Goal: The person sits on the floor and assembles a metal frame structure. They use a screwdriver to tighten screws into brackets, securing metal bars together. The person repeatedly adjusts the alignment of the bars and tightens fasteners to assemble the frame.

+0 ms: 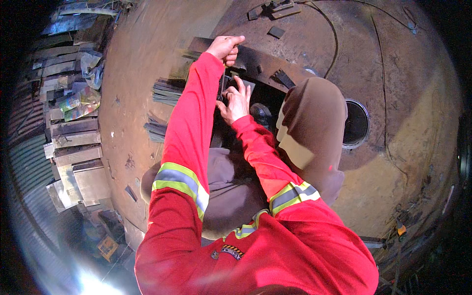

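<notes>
My left hand (227,49) is closed in a fist with the thumb laid to the right, above a steel beam. A thin dark upright part runs down below this fist; what the fingers grip is hidden. Closer to me, my right hand (237,102) curls its thumb and fingers around a dark part low between my knees, with one finger stretched forward. Shadow hides what it holds. A small pale plate (251,84) shows just beside its fingertips. The rusty steel beam (265,69) lies slantwise just beyond my hands.
Thin dark metal strips (166,92) lie stacked to the left, with a second stack (156,130) nearer. More short strips (282,77) rest on the beam. A round, dark-centred opening or container (356,124) is right of my knee. A cable (336,39) curves across the floor. Flat plates (76,140) line the far left.
</notes>
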Available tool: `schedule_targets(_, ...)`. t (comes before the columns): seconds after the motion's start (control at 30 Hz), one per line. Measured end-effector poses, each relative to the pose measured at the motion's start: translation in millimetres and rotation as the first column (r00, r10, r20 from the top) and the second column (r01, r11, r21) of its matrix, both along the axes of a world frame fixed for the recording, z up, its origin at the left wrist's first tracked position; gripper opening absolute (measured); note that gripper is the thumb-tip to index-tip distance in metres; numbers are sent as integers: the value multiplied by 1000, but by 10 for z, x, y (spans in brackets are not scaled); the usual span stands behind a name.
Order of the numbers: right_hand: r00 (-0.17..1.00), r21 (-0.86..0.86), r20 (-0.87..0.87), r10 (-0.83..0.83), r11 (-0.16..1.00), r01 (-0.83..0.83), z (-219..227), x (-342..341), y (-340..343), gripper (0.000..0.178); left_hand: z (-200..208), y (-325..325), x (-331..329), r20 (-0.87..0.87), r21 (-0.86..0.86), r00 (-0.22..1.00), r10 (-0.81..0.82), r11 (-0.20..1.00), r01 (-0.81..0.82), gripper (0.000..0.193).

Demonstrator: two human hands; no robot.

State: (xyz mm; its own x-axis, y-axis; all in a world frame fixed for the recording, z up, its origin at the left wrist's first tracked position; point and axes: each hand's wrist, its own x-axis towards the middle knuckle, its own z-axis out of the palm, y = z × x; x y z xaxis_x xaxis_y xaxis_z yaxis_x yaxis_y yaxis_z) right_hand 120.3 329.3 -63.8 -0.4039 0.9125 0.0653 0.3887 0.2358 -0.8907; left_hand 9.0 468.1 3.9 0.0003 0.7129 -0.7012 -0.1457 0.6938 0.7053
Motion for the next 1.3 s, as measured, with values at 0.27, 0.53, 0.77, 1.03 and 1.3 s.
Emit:
schedule_targets(0.27,999,1,-45,3,1000,-3,-34,-5,54,33,-2,-10,-175,105,161,994,26,986,-43,37)
schedule_targets(0.53,999,59,-39,0,998,3,-107,-35,39,34,-88,95,-73,-4,42,999,50,998,-50,32)
schedule_targets(0.77,999,30,20,44,999,-45,-26,34,83,34,52,69,21,294,161,917,-270,960,231,30)
schedule_targets(1.03,999,98,25,32,995,-34,-69,-17,19,35,731,345,-210,128,438,989,68,891,-118,31)
schedule_targets(1.3,989,258,123,78,960,-108,-29,15,58,35,1325,-1163,-530,-859,283,508,-71,761,584,24)
